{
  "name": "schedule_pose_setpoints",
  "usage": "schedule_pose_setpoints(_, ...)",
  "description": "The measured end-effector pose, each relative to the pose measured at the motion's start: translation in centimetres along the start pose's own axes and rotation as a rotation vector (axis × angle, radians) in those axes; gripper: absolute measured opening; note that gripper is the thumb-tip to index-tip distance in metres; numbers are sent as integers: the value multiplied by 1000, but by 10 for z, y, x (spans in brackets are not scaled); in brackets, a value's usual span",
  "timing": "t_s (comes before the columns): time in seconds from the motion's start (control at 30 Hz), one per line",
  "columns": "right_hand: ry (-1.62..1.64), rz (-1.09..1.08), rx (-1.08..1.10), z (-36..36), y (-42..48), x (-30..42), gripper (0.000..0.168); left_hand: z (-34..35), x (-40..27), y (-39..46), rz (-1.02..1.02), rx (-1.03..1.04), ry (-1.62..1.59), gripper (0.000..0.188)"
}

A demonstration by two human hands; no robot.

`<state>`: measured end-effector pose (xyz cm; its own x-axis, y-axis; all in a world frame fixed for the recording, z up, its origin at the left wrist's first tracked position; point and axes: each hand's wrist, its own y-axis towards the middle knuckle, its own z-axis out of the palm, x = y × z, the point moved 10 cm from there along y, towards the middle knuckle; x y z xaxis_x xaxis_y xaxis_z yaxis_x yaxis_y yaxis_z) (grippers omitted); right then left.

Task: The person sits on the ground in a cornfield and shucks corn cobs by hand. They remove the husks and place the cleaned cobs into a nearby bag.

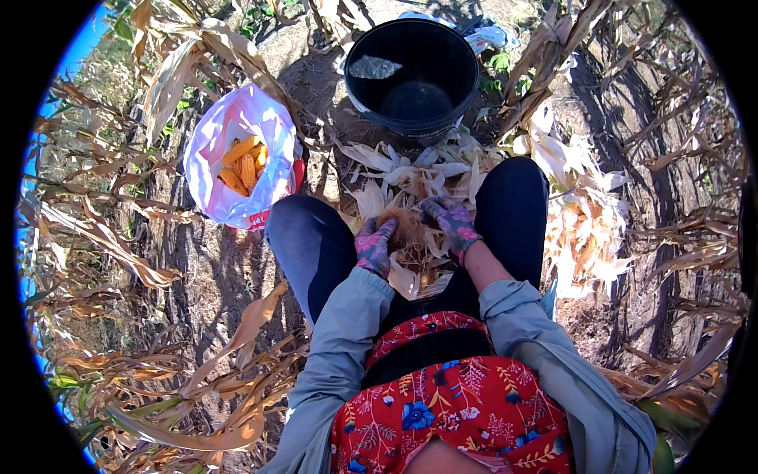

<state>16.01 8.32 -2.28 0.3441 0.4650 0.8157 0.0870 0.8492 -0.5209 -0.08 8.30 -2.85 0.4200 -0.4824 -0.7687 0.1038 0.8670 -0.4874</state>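
My left hand (374,246), in a floral glove, touches a tuft of brown corn silk (405,227) between my knees. Across from it is my right hand (453,226), in a matching glove, with its fingers among dry corn husks (373,198). Whether either hand grips something cannot be made out, as silk and husks hide the fingertips. Beyond my left knee stands a plastic bag (204,157), its mouth spread wide, with several orange corn cobs (240,163) inside. Straight ahead is a black bucket (411,121), in which no cobs are visible.
A heap of pale husks (583,231) lies beyond my right knee. Dry corn stalks (548,65) and leaves (249,326) crowd both sides. White plastic bags (491,35) are partly hidden behind the bucket. Bare soil (225,284) shows on the left.
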Motion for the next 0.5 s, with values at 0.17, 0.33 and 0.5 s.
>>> schedule_pose_setpoints(0.17,-496,-327,187,34,-18,30,20,-3,1,0,-16,-46,-63,26)
schedule_pose_setpoints(0.33,-612,-423,223,35,-15,28,19,4,2,-5,-103,-19,31,26)
schedule_pose_setpoints(0.5,-566,-377,128,27,-15,33,15,14,5,-10,-145,48,86,26)
